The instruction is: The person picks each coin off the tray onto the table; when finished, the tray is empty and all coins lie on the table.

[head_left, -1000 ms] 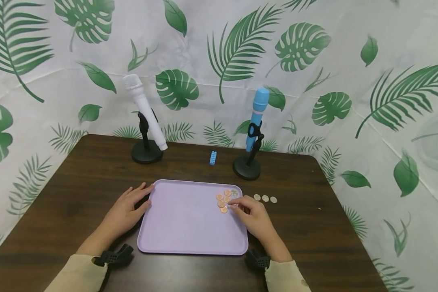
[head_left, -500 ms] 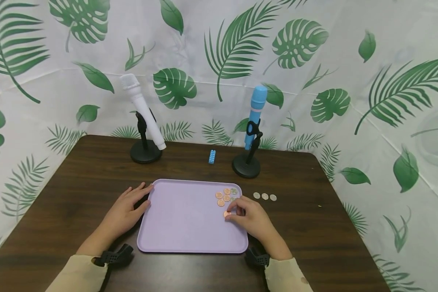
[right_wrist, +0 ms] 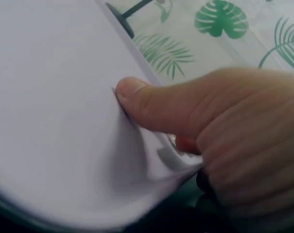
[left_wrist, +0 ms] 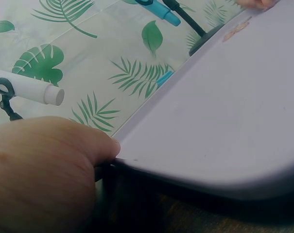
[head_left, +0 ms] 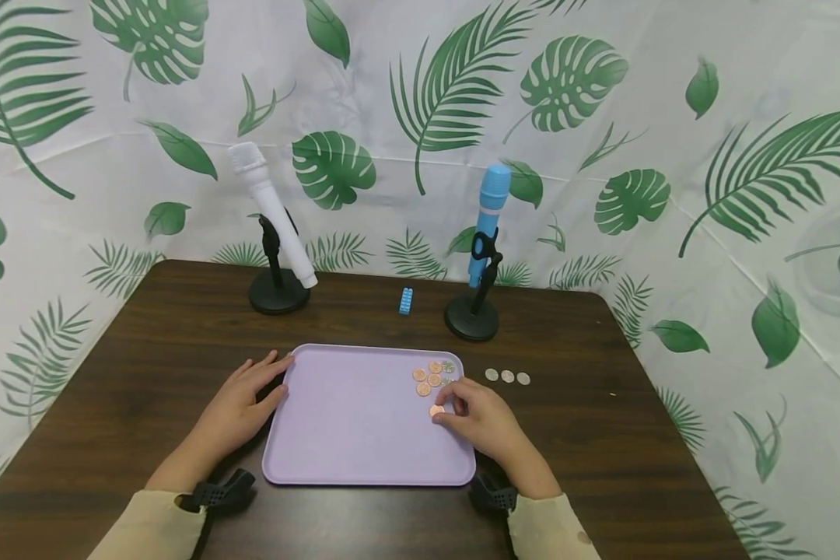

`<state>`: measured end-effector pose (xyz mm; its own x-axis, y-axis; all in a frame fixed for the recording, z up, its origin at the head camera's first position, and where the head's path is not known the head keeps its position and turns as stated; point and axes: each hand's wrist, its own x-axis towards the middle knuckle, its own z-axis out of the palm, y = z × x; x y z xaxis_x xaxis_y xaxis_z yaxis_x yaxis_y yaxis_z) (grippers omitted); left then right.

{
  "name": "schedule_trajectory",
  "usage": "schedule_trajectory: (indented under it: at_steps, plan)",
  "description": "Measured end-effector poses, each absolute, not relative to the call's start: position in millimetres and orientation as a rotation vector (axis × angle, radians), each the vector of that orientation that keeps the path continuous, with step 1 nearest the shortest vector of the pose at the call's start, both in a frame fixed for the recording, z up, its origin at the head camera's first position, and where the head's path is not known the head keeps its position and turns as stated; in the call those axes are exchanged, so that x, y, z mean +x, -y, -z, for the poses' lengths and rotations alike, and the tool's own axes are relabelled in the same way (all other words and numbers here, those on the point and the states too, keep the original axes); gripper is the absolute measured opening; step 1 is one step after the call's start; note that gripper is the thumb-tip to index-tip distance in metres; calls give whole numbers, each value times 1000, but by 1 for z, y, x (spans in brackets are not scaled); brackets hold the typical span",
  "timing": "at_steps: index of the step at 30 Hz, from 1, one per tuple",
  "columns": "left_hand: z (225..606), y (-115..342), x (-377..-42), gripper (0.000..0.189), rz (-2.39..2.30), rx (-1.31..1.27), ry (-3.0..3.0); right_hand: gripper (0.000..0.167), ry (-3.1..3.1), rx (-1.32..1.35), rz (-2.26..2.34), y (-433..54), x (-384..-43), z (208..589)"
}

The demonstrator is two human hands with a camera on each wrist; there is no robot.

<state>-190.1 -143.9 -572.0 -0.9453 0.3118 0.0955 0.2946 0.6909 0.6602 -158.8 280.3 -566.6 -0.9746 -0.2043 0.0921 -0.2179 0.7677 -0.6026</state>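
A lilac tray (head_left: 350, 435) lies on the dark wooden table. My left hand (head_left: 241, 408) rests at its left edge, fingers extended and touching the rim. Over the tray's right side, my right hand (head_left: 486, 420) pinches a copper coin (head_left: 436, 410) between thumb and forefinger; the coin seems to touch the tray. Just beyond that hand sits a group of several copper coins (head_left: 434, 380), with a silvery coin (head_left: 448, 366) at its corner and another partly covered by the fingers. In the right wrist view the thumb (right_wrist: 151, 104) hides the pinched coin.
Three silvery coins (head_left: 507, 376) lie in a row on the table, right of the tray. Behind the tray stand a white microphone (head_left: 280, 222) and a blue microphone (head_left: 488, 222) on black stands, with a small blue studded block (head_left: 406, 301) between them. A leaf-print cloth hangs behind.
My right hand has drawn one copper coin toward the tray's near side, away from the group, then stayed nearly still. The left hand has kept its place. The head view has shifted slightly.
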Motion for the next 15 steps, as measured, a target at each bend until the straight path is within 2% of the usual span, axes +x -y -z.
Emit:
schedule_trajectory:
  at_steps: [6,15]
  plan:
    - [571,143,-191,59,-1113,507,-2861,29,2774,374,-1202,-288,-160,569]
    - [574,143,-191,59,-1108,516,-2871,23,2553,350,-1064,-310,-165,567]
